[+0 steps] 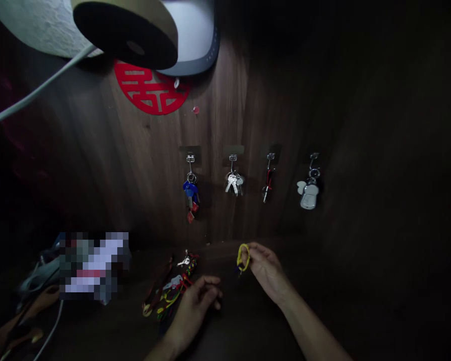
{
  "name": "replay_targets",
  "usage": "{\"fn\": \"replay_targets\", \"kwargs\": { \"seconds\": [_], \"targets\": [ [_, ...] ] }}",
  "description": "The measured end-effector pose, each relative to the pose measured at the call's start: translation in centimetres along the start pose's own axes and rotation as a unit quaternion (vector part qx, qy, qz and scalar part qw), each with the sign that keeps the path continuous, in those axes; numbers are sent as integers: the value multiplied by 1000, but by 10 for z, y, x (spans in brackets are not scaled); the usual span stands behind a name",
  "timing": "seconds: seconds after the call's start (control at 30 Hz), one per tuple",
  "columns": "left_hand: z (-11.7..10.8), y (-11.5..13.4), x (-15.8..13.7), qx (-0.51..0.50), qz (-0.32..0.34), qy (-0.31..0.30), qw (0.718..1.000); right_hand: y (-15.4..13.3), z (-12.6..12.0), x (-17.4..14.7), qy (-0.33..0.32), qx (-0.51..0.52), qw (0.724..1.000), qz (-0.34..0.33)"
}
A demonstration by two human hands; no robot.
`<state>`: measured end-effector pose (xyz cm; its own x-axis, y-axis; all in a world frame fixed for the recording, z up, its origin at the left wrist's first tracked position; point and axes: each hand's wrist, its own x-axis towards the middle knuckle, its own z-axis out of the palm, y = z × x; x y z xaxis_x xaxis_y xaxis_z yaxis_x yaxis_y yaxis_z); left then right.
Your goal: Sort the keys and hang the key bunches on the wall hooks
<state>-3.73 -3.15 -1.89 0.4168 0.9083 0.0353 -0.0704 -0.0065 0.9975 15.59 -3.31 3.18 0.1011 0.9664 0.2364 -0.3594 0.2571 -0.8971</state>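
Note:
My right hand (266,271) pinches a yellow braided cord loop (243,257) between thumb and fingertips. Something dark and small hangs at the loop's lower end, too dim to name. My left hand (199,303) is low over the surface, its fingers loosely bent and apart, with nothing visible in them. Just left of it lies a pile of keys and colourful cords (169,298), partly covered by that hand. A small bunch of silver keys (185,260) lies at the pile's far end.
Hooks on the dark wood panel hold blue-tagged keys (190,189), silver keys (233,184), a red-corded item (267,186) and a pale fob (308,194). A red paper cutout (154,98) and a cap (195,35) are above. Blurred clutter (93,265) sits left.

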Motion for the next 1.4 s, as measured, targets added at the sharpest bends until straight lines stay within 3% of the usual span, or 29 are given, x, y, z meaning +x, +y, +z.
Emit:
{"fn": "replay_targets", "kwargs": {
  "seconds": [0.13,0.27,0.57,0.8,1.1,1.4],
  "targets": [
    [4,-2,-2,55,5,-6,998,-14,-11,5,7,-21,999,-49],
    [7,-3,-3,81,0,-15,997,-30,-19,14,67,-78,989,-105],
    [5,-7,-5,102,-7,-24,994,-74,-33,53,209,-174,935,-227],
    [3,-14,-3,111,1,-44,993,-105,-32,87,250,-213,901,-284],
    [3,-14,-3,124,4,-46,991,-128,-25,122,269,-246,878,-310],
    [3,-10,-2,135,5,-49,990,-118,-35,140,250,-293,877,-286]
  ]
}}
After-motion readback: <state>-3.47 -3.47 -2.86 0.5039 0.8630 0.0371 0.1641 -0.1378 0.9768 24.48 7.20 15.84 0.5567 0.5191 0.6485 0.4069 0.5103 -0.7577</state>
